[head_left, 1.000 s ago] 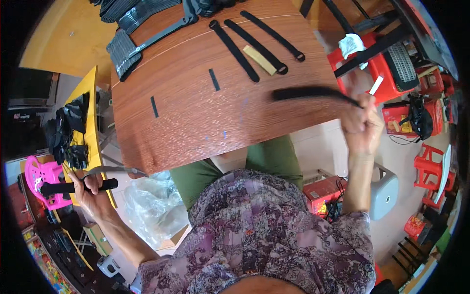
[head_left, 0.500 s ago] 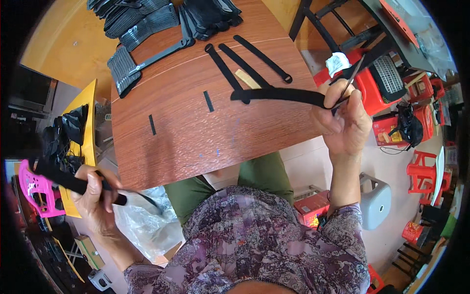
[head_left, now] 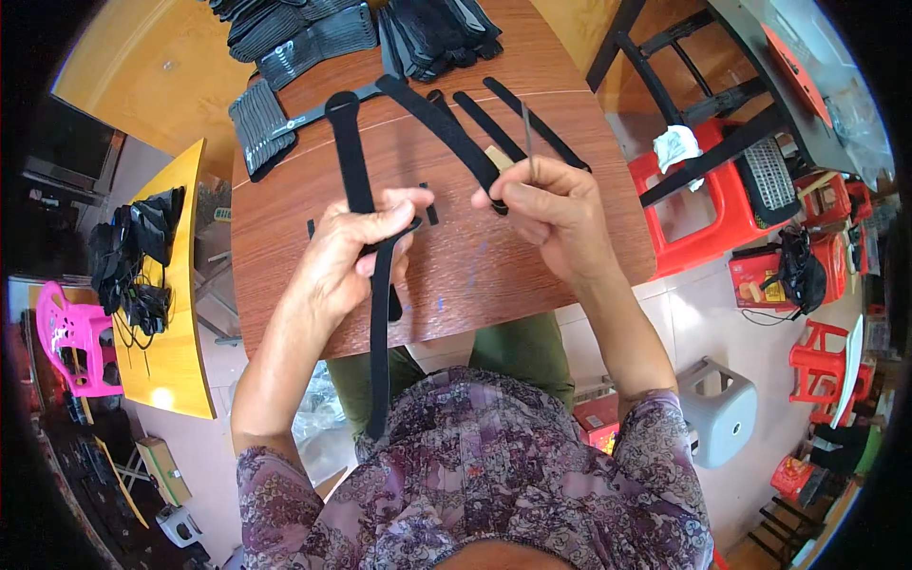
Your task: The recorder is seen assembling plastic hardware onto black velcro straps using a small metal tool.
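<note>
Toward the near edge of the tabletop (head_left: pixel 465 294), left hand (head_left: pixel 344 237) grips black straps (head_left: pixel 352 161); right hand (head_left: pixel 559 204) pinches another strap (head_left: pixel 439 126), maybe doubled. Gathering, it seems; next calls for aligned ends!

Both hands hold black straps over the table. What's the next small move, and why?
I'd probably ease the right hand toward the left hand: the right pinches one end of a long black strap, the left holds other straps, and a gap separates them above the table.
</note>
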A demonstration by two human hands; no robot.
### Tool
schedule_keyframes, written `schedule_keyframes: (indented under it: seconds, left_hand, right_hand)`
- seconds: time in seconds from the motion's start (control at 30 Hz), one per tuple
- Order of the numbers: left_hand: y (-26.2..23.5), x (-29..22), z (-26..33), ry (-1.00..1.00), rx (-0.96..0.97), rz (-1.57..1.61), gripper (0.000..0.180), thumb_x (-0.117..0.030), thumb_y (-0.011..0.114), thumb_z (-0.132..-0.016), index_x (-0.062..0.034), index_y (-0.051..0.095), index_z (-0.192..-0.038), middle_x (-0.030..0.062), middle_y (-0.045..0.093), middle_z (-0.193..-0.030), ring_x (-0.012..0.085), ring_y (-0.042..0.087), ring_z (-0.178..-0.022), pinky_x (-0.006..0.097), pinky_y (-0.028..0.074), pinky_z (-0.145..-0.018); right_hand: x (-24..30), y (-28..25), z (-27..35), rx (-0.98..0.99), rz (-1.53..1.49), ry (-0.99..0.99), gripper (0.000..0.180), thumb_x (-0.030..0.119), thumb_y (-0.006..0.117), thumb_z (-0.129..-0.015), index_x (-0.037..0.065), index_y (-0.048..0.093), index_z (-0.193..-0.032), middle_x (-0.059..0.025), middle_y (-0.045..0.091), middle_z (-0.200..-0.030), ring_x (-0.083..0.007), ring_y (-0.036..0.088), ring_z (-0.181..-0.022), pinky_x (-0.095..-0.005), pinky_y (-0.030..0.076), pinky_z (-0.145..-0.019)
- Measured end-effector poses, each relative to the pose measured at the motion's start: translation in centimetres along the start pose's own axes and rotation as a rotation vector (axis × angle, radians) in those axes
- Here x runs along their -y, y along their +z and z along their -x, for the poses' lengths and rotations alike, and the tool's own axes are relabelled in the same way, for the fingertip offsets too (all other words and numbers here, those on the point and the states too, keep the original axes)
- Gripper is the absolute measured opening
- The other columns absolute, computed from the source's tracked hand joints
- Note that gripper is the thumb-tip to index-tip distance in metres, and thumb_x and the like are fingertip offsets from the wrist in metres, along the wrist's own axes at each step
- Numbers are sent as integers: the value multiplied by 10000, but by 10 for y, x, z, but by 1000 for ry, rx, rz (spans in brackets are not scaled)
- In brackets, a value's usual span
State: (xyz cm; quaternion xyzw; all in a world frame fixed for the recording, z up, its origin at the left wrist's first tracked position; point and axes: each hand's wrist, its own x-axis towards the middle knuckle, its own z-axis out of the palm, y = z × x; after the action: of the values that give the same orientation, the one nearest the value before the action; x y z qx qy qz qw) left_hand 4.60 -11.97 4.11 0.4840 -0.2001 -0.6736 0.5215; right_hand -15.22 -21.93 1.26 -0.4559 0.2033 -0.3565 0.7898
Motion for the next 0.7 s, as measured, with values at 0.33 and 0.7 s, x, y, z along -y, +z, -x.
schedule_keyframes:
  seconds: [0.33, 0.7]
  left_hand:
    - [-18, -6, -48, -10, -81, 8, 293, -146, 542, -881, 13, 533, -1126, -81, 371, -517, 6, 281, -356, 170, 243, -382]
    - [-26, -10, -89, -30, 21, 114, 290, -144, 561, -869, 7, 533, -1115, -75, 390, -538, 1, 279, -360, 164, 227, -380]
  right_hand:
    - [-41, -1, -29, -161, 94, 95, 59, 50, 606, -792, -3, 622, -814, -111, 662, -803, -18, 333, -424, -148, 241, -380]
    - [-50, 1, -35, -263, 175, 269, 80, 60, 622, -786, -7, 616, -828, -96, 656, -765, -9, 319, -401, -150, 225, -355]
